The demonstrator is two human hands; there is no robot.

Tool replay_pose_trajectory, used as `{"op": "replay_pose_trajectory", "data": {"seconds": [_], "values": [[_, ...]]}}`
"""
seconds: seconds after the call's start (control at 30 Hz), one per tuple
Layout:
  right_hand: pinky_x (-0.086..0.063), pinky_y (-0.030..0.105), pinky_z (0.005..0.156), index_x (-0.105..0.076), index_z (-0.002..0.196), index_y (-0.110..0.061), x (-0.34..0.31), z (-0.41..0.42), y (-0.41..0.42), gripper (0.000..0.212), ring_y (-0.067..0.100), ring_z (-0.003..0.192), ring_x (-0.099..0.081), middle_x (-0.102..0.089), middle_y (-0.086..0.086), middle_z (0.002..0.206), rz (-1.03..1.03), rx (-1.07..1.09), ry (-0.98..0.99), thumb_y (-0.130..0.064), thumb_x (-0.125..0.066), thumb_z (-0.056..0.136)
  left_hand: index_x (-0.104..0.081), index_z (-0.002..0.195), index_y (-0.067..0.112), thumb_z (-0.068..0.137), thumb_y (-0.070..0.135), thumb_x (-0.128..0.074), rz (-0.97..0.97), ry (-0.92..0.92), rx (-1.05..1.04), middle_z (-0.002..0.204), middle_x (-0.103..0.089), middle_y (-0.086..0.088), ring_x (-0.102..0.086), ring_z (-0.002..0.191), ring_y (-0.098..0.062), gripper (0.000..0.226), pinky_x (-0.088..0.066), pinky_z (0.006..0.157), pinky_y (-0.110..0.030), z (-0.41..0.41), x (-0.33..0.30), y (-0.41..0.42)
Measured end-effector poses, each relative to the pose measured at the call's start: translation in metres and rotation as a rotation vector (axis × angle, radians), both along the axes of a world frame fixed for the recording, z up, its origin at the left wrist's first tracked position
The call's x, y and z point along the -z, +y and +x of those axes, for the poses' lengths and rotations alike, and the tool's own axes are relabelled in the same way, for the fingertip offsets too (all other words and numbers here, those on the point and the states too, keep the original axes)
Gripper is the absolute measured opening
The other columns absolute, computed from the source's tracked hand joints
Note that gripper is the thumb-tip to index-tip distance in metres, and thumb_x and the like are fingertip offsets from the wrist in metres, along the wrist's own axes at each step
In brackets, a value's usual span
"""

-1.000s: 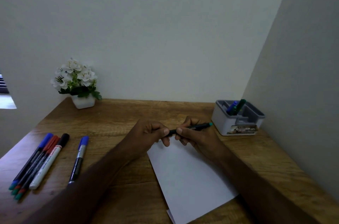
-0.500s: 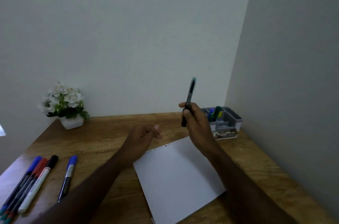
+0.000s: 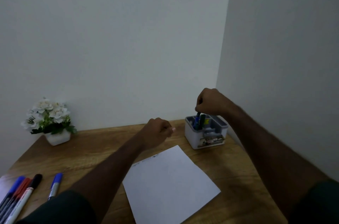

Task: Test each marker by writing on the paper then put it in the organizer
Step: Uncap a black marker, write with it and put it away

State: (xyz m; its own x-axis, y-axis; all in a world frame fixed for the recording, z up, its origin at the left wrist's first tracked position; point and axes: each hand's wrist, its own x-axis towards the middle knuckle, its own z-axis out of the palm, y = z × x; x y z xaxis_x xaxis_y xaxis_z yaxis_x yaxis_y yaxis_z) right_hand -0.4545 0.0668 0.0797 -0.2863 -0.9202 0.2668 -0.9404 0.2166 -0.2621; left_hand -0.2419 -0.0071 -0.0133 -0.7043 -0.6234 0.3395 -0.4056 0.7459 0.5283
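A wooden surface (image 3: pixel 102 152) fills the corner between two pale walls. On it lies a white sheet of paper (image 3: pixel 170 185), with faint scribbles along its far edge. At the back left stands a white pot of white flowers (image 3: pixel 48 120). At the back right sits the grey organizer (image 3: pixel 207 133), already holding a blue and a green marker upright in its rear compartment. The right hand (image 3: pixel 211 102) hovers directly above it, fingers curled round the top of a dark marker (image 3: pixel 198 116) whose lower end dips into that compartment. The left hand (image 3: pixel 158 132) hangs loosely curled above the surface, holding nothing. Four loose markers (image 3: pixel 27 190) lie at the near left.
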Motion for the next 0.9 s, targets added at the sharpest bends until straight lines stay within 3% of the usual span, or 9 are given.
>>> {"op": "replay_pose_trajectory", "data": {"seconds": [0.2,0.33,0.43,0.53,0.63,0.73,0.9], "values": [[-0.059,0.036,0.084,-0.074,0.105,-0.003,0.022,-0.003,-0.012,0.030,0.024,0.095,-0.069,-0.074,0.013,0.105,0.133,0.005,-0.021,-0.027,-0.068,0.088,-0.073,0.088,0.009,0.095,0.036,-0.055,0.004,-0.028,0.020,0.085,-0.074,-0.002,-0.067,0.076,-0.012,0.033,-0.053,0.072,-0.030,-0.013,0.006,0.006],[-0.055,0.034,0.075,-0.074,0.097,-0.001,0.027,-0.001,-0.013,0.043,0.024,0.088,-0.068,-0.073,0.012,0.095,0.166,0.001,-0.066,-0.042,-0.060,0.094,-0.074,0.090,0.010,0.095,0.037,-0.054,-0.002,-0.025,0.030,0.085,-0.074,0.000,-0.067,0.075,-0.008,0.034,-0.053,0.072,-0.030,-0.012,0.008,0.006],[-0.046,0.025,0.061,-0.073,0.084,-0.004,0.024,0.006,-0.009,0.039,0.021,0.076,-0.066,-0.071,0.009,0.080,-0.011,0.042,-0.114,-0.040,-0.060,0.094,-0.073,0.084,0.012,0.095,0.037,-0.054,0.016,-0.008,0.026,0.078,-0.073,0.004,-0.066,0.070,-0.006,0.034,-0.053,0.069,-0.029,-0.006,0.007,0.007],[-0.042,0.023,0.061,-0.071,0.071,-0.008,0.021,0.027,-0.004,0.028,0.020,0.068,-0.065,-0.067,0.004,0.067,-0.233,0.021,-0.108,-0.027,-0.061,0.090,-0.070,0.070,0.013,0.094,0.034,-0.056,0.017,0.044,0.010,0.061,-0.067,0.011,-0.059,0.054,-0.002,0.035,-0.045,0.057,-0.019,0.013,0.007,0.009],[-0.042,0.022,0.061,-0.063,0.059,-0.012,0.027,0.067,-0.004,0.029,0.015,0.057,-0.060,-0.061,0.000,0.056,-0.294,-0.097,-0.142,-0.022,-0.061,0.087,-0.066,0.062,0.015,0.093,0.031,-0.058,0.020,0.081,-0.038,0.056,-0.063,0.011,-0.054,0.050,-0.001,0.036,-0.038,0.052,-0.011,0.046,0.008,0.012],[-0.043,0.023,0.060,-0.062,0.059,-0.016,0.043,0.114,-0.010,0.028,0.012,0.058,-0.058,-0.062,-0.001,0.058,-0.259,-0.204,-0.178,-0.024,-0.061,0.086,-0.063,0.064,0.014,0.093,0.031,-0.060,0.011,0.051,-0.100,0.060,-0.064,0.002,-0.055,0.053,-0.004,0.034,-0.044,0.057,-0.023,0.091,0.011,0.016],[-0.051,0.024,0.058,-0.068,0.068,-0.017,0.074,0.200,-0.021,0.020,0.010,0.059,-0.062,-0.065,-0.003,0.065,-0.153,-0.379,-0.204,-0.027,-0.063,0.084,-0.066,0.074,0.006,0.094,0.032,-0.059,-0.024,0.031,-0.268,0.069,-0.064,-0.013,-0.058,0.066,-0.023,0.034,-0.045,0.064,-0.038,0.182,0.014,0.026]]}}
